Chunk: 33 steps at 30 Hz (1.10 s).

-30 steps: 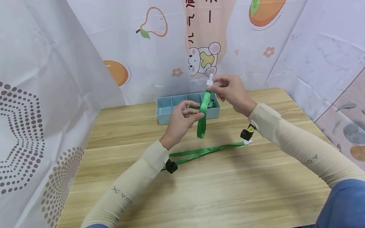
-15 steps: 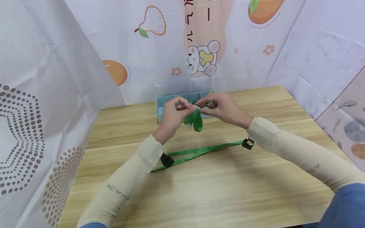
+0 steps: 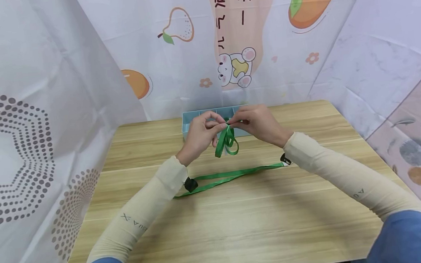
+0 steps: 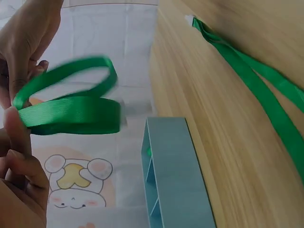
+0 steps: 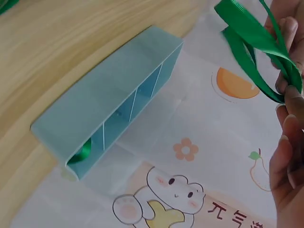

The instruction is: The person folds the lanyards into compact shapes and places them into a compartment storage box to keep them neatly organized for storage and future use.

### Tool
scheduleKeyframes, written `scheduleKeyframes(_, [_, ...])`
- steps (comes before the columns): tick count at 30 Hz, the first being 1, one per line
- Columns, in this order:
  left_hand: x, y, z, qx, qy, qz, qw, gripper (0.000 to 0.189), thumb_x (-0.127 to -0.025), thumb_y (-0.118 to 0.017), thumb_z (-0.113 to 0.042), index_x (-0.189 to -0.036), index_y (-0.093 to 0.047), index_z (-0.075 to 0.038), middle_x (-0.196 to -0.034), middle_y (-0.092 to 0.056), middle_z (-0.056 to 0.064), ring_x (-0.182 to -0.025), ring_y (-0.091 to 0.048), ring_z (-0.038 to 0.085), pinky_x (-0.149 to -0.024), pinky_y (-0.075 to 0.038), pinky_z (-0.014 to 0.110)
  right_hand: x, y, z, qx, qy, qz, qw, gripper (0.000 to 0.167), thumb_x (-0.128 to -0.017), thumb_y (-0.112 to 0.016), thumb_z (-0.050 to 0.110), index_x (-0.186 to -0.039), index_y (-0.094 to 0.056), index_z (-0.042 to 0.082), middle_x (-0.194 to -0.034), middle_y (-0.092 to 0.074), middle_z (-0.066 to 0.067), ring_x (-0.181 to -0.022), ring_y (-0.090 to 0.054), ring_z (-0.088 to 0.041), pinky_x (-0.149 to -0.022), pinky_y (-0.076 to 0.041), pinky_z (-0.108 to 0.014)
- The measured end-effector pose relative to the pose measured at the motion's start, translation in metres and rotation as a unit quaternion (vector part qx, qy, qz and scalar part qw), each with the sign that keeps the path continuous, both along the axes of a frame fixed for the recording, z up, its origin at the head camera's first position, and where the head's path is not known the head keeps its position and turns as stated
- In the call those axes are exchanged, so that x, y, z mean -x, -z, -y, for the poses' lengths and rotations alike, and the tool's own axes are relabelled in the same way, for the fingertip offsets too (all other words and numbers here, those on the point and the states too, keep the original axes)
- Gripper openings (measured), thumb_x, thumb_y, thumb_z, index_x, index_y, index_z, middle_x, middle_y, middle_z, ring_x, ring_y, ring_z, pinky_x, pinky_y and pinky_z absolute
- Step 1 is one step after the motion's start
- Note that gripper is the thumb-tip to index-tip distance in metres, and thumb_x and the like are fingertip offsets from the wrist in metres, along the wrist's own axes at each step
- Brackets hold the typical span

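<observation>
A green lanyard (image 3: 226,140) hangs in several loops between the two hands, above the table. The left hand (image 3: 201,134) pinches the gathered loops with thumb and index finger. From the other side the right hand (image 3: 259,123) pinches the same lanyard, its fingertips almost meeting the left ones. In the left wrist view the lanyard's loops (image 4: 76,114) spread out broad and ribbed, partly blurred. A second green lanyard (image 3: 233,174) lies stretched across the table, its white clip (image 3: 285,163) at the right end. The held lanyard's clip is mostly hidden.
Behind the hands, at the table's back edge, stands a blue-grey tray (image 5: 104,85) divided into several compartments. Green ribbon (image 5: 84,152) shows in an end compartment. The wooden table (image 3: 243,230) meets a printed cloth backdrop (image 3: 153,90).
The held lanyard went from a long fold with its white clip raised in the right hand to a gathered bunch of loops. The right hand came down and left to meet the left hand.
</observation>
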<state>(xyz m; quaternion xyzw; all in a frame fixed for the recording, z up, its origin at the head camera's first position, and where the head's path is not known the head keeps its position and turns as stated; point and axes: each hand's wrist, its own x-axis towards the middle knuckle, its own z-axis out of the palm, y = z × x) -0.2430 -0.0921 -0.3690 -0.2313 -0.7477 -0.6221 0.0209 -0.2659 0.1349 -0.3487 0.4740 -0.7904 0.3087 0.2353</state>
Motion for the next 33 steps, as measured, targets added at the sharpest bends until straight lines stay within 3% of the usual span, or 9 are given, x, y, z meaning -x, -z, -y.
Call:
scheduleKeyframes(5, [0.0, 0.0, -0.002, -0.016, 0.001, 0.039, 0.9991, 0.017, -0.104, -0.065, -0.02, -0.112, -0.066, -0.006, -0.063, -0.062, 0.019, -0.043, -0.052, 0.027, -0.045, -0.042, 0.032, -0.001, 0.0, -0.002, -0.011, -0.011, -0.065, 0.9978, 0.013, -0.083, -0.086, 0.002, -0.094, -0.081, 0.008, -0.09, -0.076, -0.001, -0.069, -0.068, -0.011, -0.058, -0.054, -0.028])
scheduleKeyframes(11, [-0.002, -0.003, -0.001, -0.029, 0.004, 0.088, 0.9957, 0.02, -0.105, -0.062, -0.024, -0.12, -0.068, -0.011, -0.061, -0.061, 0.016, -0.044, -0.055, 0.024, -0.045, -0.037, 0.03, -0.001, 0.003, -0.004, -0.016, -0.006, -0.099, 0.9949, 0.012, -0.082, -0.087, 0.002, -0.087, -0.078, 0.007, -0.087, -0.073, -0.002, -0.065, -0.066, -0.011, -0.057, -0.053, -0.028])
scheduleKeyframes(14, [-0.003, -0.004, -0.002, -0.039, 0.01, 0.095, 0.9947, 0.022, -0.105, -0.063, -0.022, -0.123, -0.067, -0.01, -0.066, -0.064, 0.021, -0.045, -0.055, 0.026, -0.045, -0.038, 0.03, -0.002, 0.005, -0.004, -0.021, 0.0, -0.117, 0.9929, 0.014, -0.081, -0.088, 0.003, -0.084, -0.075, 0.007, -0.086, -0.072, -0.003, -0.066, -0.067, -0.013, -0.058, -0.054, -0.029])
scheduleKeyframes(18, [-0.003, -0.006, -0.004, -0.049, 0.013, 0.105, 0.9932, 0.026, -0.1, -0.071, -0.019, -0.124, -0.068, -0.01, -0.089, -0.074, 0.02, -0.047, -0.053, 0.025, -0.047, -0.041, 0.029, -0.002, 0.009, -0.004, -0.02, 0.01, -0.118, 0.9927, 0.017, -0.08, -0.089, 0.003, -0.085, -0.073, 0.008, -0.086, -0.071, -0.003, -0.065, -0.065, -0.015, -0.058, -0.054, -0.03])
scheduleKeyframes(21, [-0.002, -0.007, -0.004, -0.045, 0.009, 0.116, 0.9922, 0.029, -0.095, -0.077, -0.018, -0.122, -0.068, -0.012, -0.106, -0.075, 0.014, -0.05, -0.052, 0.02, -0.049, -0.044, 0.028, -0.002, 0.011, -0.004, -0.021, 0.022, -0.071, 0.997, 0.023, -0.08, -0.091, 0.011, -0.092, -0.072, 0.009, -0.09, -0.071, -0.002, -0.066, -0.061, -0.013, -0.059, -0.051, -0.028])
scheduleKeyframes(24, [-0.001, -0.009, -0.002, -0.041, 0.004, 0.127, 0.9911, 0.029, -0.094, -0.079, -0.018, -0.12, -0.068, -0.012, -0.109, -0.073, 0.011, -0.052, -0.048, 0.018, -0.051, -0.045, 0.028, -0.001, 0.014, -0.007, -0.03, 0.036, 0.023, 0.9986, 0.037, -0.078, -0.092, 0.019, -0.105, -0.069, 0.01, -0.099, -0.07, -0.002, -0.065, -0.055, -0.011, -0.059, -0.047, -0.029])
scheduleKeyframes(26, [0.0, -0.01, 0.0, -0.041, 0.006, 0.13, 0.9906, 0.028, -0.094, -0.079, -0.018, -0.119, -0.068, -0.013, -0.11, -0.072, 0.01, -0.053, -0.046, 0.018, -0.053, -0.044, 0.029, 0.002, 0.019, -0.01, -0.041, 0.048, 0.099, 0.9931, 0.049, -0.079, -0.092, 0.023, -0.118, -0.065, 0.01, -0.109, -0.07, -0.004, -0.064, -0.053, -0.012, -0.061, -0.047, -0.03])
scheduleKeyframes(29, [0.0, -0.012, 0.004, -0.044, 0.025, 0.134, 0.9897, 0.025, -0.096, -0.076, -0.017, -0.119, -0.068, -0.013, -0.111, -0.07, 0.008, -0.054, -0.043, 0.018, -0.054, -0.04, 0.031, 0.008, 0.031, -0.013, -0.059, 0.059, 0.214, 0.9733, 0.064, -0.084, -0.089, 0.024, -0.138, -0.057, 0.014, -0.122, -0.067, -0.007, -0.067, -0.058, -0.016, -0.063, -0.051, -0.034])
scheduleKeyframes(33, [-0.001, -0.013, 0.006, -0.046, 0.051, 0.123, 0.99, 0.023, -0.099, -0.072, -0.015, -0.121, -0.067, -0.012, -0.11, -0.069, 0.005, -0.054, -0.041, 0.018, -0.054, -0.035, 0.033, 0.012, 0.052, -0.012, -0.065, 0.03, 0.353, 0.9328, 0.063, -0.092, -0.081, 0.026, -0.148, -0.053, 0.021, -0.132, -0.063, -0.007, -0.075, -0.066, -0.021, -0.064, -0.057, -0.046])
